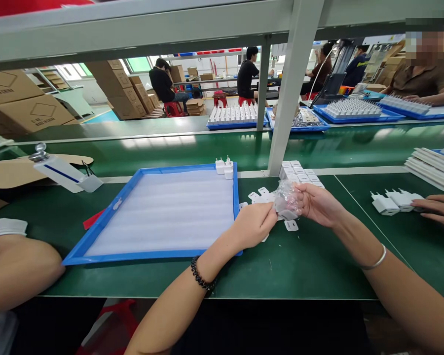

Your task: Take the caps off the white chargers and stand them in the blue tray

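Both my hands grip a crinkled clear plastic bag over the green bench. My left hand pinches its near left side, with the fingers closed. At its right side my right hand has its fingers curled into the plastic. A whitish thing shows through the film, but I cannot make out what it is. Flat white square covers lie loose around the bag, and one cover rests just below it. Behind my right hand stands a block of white charger housings.
A blue-rimmed tray lies to the left, with several white plug chargers at its far right corner. A co-worker's hand touches white chargers at right. A bottle stands at far left. A metal post rises ahead.
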The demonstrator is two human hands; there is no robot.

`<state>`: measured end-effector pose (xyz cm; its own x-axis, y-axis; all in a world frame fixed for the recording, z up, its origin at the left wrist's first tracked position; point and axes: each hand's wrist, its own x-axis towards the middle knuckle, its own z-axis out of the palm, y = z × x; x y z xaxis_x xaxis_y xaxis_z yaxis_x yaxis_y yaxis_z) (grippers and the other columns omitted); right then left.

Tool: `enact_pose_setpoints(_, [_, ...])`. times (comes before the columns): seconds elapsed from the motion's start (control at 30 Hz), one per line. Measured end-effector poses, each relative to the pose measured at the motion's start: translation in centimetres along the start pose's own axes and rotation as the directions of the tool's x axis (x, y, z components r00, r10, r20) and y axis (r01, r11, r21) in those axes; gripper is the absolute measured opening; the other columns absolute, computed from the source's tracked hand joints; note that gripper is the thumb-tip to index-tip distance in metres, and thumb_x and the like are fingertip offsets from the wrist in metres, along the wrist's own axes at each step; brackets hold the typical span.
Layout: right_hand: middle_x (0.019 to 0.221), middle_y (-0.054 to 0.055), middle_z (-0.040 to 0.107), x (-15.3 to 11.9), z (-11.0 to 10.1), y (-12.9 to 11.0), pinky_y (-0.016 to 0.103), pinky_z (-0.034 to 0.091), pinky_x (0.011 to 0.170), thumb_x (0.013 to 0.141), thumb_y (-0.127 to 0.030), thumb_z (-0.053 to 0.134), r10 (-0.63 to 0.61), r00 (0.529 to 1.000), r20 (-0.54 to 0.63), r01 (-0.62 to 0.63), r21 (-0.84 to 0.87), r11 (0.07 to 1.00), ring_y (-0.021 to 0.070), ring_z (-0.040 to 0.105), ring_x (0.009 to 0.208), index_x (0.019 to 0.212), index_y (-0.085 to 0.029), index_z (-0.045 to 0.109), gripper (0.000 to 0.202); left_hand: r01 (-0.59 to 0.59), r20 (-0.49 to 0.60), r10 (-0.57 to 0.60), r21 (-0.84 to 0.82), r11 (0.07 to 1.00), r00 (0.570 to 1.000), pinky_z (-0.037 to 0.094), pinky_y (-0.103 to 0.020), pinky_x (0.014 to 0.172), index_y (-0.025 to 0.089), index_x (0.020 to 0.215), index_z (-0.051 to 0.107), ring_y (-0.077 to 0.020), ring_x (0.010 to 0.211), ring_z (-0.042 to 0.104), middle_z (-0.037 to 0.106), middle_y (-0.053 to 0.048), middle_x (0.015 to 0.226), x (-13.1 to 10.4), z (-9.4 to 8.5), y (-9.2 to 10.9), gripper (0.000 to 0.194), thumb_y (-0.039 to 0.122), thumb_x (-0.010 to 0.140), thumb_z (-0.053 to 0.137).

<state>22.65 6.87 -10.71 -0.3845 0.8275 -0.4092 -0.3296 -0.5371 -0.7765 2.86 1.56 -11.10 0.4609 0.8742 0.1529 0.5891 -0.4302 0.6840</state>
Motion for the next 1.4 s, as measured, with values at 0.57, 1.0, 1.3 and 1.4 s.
enact_pose_setpoints(0.57, [0.071, 0.007, 0.074, 0.4, -2.5, -2.9, 0.033, 0.066, 0.063, 0.094, -0.009, 0.039, -0.410, 0.831, -0.377, 0.454, 0.031, 0.891, 0.0214, 0.077, 0.067, 0.082, -0.019, 0.050, 0.019, 0.388, 0.075, -0.382, -0.236, 0.891, 0.921, 0.025, -0.029, 0.054, 0.021, 0.053, 0.030, -0.0111, 0.048, 0.036, 0.036, 0.002, 0.047, 1.0, -0.1, -1.2, 0.038, 0.030, 0.090, 0.034])
enact_pose_setpoints(1.0, [0.088, 0.010, 0.078, -0.7, 1.6, 1.5, 0.029, 0.063, 0.064, 0.105, -0.019, 0.035, -0.296, 0.954, -0.051, 0.293, -0.054, 0.955, 0.0203, 0.079, 0.076, 0.083, -0.022, 0.038, 0.022, 0.254, 0.116, -0.227, -0.402, 0.880, 0.967, 0.038, -0.026, 0.061, 0.018, 0.081, 0.053, -0.0112, 0.063, 0.050, 0.056, 0.002, 0.070, 0.9, 1.9, -0.6, 0.043, 0.056, 0.097, 0.041])
enact_pose_setpoints(1.3, [0.076, 0.011, 0.077, -0.3, 1.2, 1.3, 0.026, 0.064, 0.059, 0.103, -0.011, 0.035, -0.075, 0.995, -0.064, 0.077, 0.024, 0.997, 0.0192, 0.078, 0.068, 0.083, -0.017, 0.051, 0.026, 0.108, 0.140, -0.055, -0.408, 0.906, 0.989, 0.038, -0.026, 0.069, 0.016, 0.069, 0.053, -0.0111, 0.068, 0.050, 0.056, 0.001, 0.071, 0.9, 1.5, -0.6, 0.046, 0.046, 0.102, 0.038])
enact_pose_setpoints(1.4, [0.075, 0.012, 0.076, 0.1, 0.7, 1.3, 0.024, 0.064, 0.060, 0.103, -0.009, 0.033, 0.044, 0.999, -0.009, -0.044, 0.072, 0.996, 0.0170, 0.077, 0.065, 0.083, -0.014, 0.056, 0.031, 0.122, 0.164, -0.059, -0.406, 0.906, 0.985, 0.039, -0.026, 0.067, 0.016, 0.071, 0.056, -0.0112, 0.066, 0.051, 0.059, 0.000, 0.070, 0.8, 1.4, -0.4, 0.046, 0.047, 0.101, 0.040])
